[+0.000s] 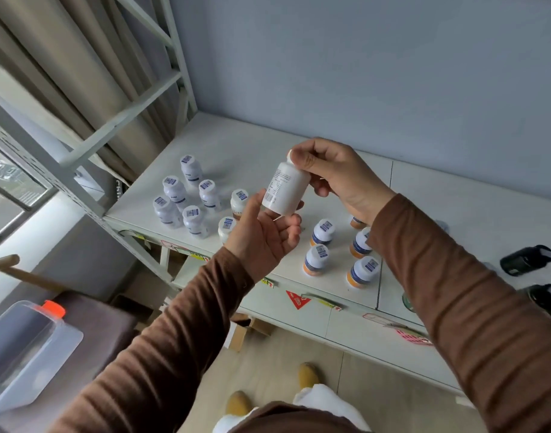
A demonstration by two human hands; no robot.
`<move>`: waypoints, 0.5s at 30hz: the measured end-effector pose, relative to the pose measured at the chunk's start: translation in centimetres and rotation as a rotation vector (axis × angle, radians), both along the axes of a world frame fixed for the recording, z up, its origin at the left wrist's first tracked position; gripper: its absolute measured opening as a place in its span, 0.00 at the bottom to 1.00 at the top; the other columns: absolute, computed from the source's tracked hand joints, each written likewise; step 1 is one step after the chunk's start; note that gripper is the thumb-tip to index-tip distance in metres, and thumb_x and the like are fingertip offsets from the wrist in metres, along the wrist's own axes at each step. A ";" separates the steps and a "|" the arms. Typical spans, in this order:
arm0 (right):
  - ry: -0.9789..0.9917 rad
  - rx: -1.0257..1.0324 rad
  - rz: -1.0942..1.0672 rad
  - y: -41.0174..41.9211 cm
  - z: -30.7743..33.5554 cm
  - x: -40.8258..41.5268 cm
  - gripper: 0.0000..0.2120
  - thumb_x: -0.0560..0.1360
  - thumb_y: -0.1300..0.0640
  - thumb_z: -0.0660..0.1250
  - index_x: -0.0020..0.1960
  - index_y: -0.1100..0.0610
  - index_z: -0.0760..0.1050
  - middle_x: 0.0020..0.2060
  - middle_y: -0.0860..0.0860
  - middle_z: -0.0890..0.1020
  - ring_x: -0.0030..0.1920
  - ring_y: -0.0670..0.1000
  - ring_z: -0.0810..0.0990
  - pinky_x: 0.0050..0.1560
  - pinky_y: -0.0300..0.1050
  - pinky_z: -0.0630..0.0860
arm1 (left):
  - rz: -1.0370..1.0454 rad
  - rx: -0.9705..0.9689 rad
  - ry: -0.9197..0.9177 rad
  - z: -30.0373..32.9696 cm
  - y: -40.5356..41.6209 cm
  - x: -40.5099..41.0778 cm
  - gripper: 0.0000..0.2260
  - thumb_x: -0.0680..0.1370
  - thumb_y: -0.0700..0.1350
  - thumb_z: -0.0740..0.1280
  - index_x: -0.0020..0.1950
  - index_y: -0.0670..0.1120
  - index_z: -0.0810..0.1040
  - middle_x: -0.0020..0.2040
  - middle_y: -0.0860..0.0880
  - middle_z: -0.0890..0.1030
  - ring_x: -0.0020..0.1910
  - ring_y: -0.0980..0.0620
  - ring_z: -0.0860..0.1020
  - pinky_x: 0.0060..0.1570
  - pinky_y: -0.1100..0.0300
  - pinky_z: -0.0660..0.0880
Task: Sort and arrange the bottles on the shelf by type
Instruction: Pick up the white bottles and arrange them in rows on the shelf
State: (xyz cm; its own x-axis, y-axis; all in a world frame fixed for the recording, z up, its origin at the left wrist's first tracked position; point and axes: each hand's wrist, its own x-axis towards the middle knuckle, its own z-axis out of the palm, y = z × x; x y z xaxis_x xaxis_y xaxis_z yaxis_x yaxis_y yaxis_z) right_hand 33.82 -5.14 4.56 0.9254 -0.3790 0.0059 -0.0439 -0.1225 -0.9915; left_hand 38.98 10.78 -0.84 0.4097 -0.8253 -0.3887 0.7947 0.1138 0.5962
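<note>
A white bottle [285,189] with a printed label is held tilted above the white shelf [236,151]. My right hand [339,176] grips its cap end from above. My left hand [264,235] cups its base, palm up, thumb against the label side. On the shelf at the left stand several white bottles with blue labels [186,195]. Several orange-bottomed bottles [339,254] stand at the right, below my right forearm. Two more bottles [238,203] are partly hidden behind my left hand.
Two black objects [527,260] lie at the shelf's right edge. The grey shelf frame [80,157] rises at the left beside a curtain and window. A clear plastic container with an orange cap [30,342] sits lower left. Cardboard boxes lie under the shelf.
</note>
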 end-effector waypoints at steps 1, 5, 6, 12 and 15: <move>0.000 -0.003 0.001 -0.5 0.1 -0.2 0.11 0.76 0.51 0.71 0.52 0.59 0.80 0.39 0.54 0.76 0.32 0.48 0.68 0.27 0.39 0.65 | 0.004 -0.006 0.009 0.0 -0.5 -0.4 0.24 0.78 0.58 0.58 0.46 0.41 0.84 0.35 0.45 0.78 0.31 0.52 0.76 0.34 0.63 0.78; -0.004 -0.030 0.032 -3.0 0.2 -1.2 0.11 0.77 0.52 0.70 0.55 0.56 0.82 0.41 0.51 0.78 0.36 0.50 0.70 0.31 0.39 0.68 | 0.092 -0.010 0.014 -0.4 -3.2 -1.7 0.20 0.79 0.56 0.59 0.54 0.40 0.80 0.38 0.43 0.80 0.34 0.50 0.78 0.39 0.62 0.79; 0.003 -0.040 0.048 -3.7 0.1 -1.4 0.11 0.78 0.53 0.68 0.59 0.55 0.81 0.42 0.50 0.79 0.39 0.50 0.72 0.34 0.39 0.71 | 0.155 -0.016 -0.012 -0.7 -3.9 -1.9 0.17 0.79 0.54 0.61 0.57 0.41 0.77 0.40 0.42 0.80 0.37 0.49 0.80 0.41 0.61 0.80; 0.088 -0.094 0.223 -7.0 -1.5 -1.2 0.17 0.81 0.54 0.65 0.69 0.51 0.74 0.61 0.49 0.81 0.59 0.46 0.79 0.58 0.46 0.78 | 0.411 0.037 -0.521 -2.7 -5.2 -2.9 0.14 0.70 0.37 0.72 0.52 0.46 0.71 0.45 0.47 0.80 0.42 0.53 0.77 0.41 0.61 0.74; 0.118 -0.046 0.266 -7.0 -2.5 0.0 0.17 0.80 0.56 0.65 0.69 0.57 0.72 0.57 0.53 0.81 0.56 0.48 0.81 0.61 0.50 0.79 | 0.438 0.137 -0.600 -3.0 -5.0 -2.5 0.19 0.68 0.37 0.74 0.54 0.44 0.70 0.46 0.46 0.79 0.43 0.49 0.76 0.42 0.51 0.71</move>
State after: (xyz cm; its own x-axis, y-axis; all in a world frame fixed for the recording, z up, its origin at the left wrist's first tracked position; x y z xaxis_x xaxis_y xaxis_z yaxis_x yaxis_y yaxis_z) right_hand 33.84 -12.11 2.09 0.9875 -0.1252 -0.0959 -0.1187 -0.1895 -0.9747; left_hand 36.47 5.78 -3.86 0.8627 -0.4988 -0.0833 0.2286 0.2378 0.9440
